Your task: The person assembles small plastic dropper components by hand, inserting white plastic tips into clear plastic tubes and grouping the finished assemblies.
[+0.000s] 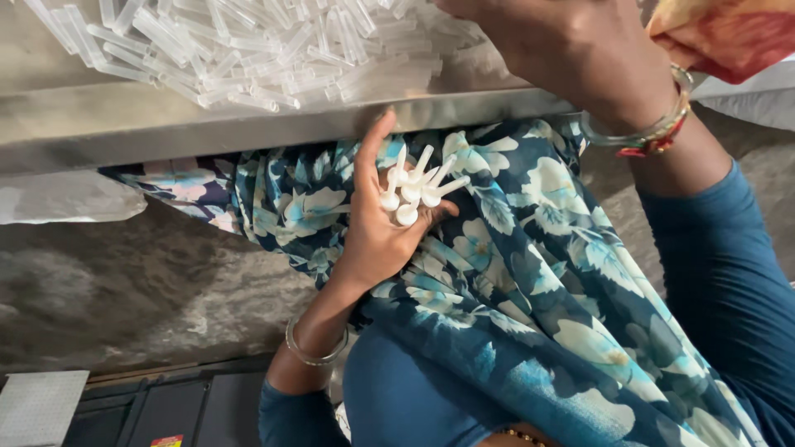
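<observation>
Nearest to me, at the bottom of the frame, are my blue sleeves and the floral scarf (530, 273) that drapes across the middle. My left hand (383, 223) sits just below the table edge, centre frame, palm up and fingers curled around a small bunch of white plungers (416, 186). Their thin stems fan out up and to the right, and their round ends rest in my palm. A thin bangle (315, 352) circles that wrist.

Above it runs the steel edge of the table (166, 124), crossing the frame from left to right. My right hand (571, 50) reaches over it at the upper right, back of the hand toward me, with bangles (654, 132) on the wrist. Its fingers are out of sight past the top of the frame, so I cannot tell whether it is gripping anything.

Farthest, in the upper left and centre, a heap of clear tubes (248, 45) lies on the table, touching my right hand's far side.
</observation>
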